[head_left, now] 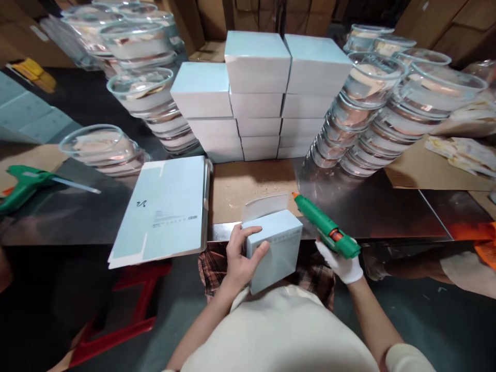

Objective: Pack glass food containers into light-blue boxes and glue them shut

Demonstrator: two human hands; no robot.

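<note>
A shiny metal surface (372,206) runs across a dim storeroom lined with brown cartons (437,20). At its back stand stacks of pale blue closed boxes (258,93), flanked left and right by leaning towers of clear bowls (372,103). A sheet of cardboard (248,186) covers the middle of the surface, and a pile of flat box blanks (166,209) lies just left of it, overhanging the near edge. A second green glue gun (27,183) rests at far left.

At the near edge, over the person's lap, the left hand (242,258) holds a small blue box (275,250), its flap (265,205) standing open at the back. The fingers (237,235) curl over the box's top left corner while the thumb presses its front face, so the box sits tilted toward the person. The forearm comes up from lower left, bare.

The right hand (343,261), in a white glove, grips a green glue gun (327,227) just right of the box. Its fingers are wrapped tight round the handle; the orange nozzle points up and left, close to the open flap's right end. Whether the tip touches the flap cannot be told.
</note>
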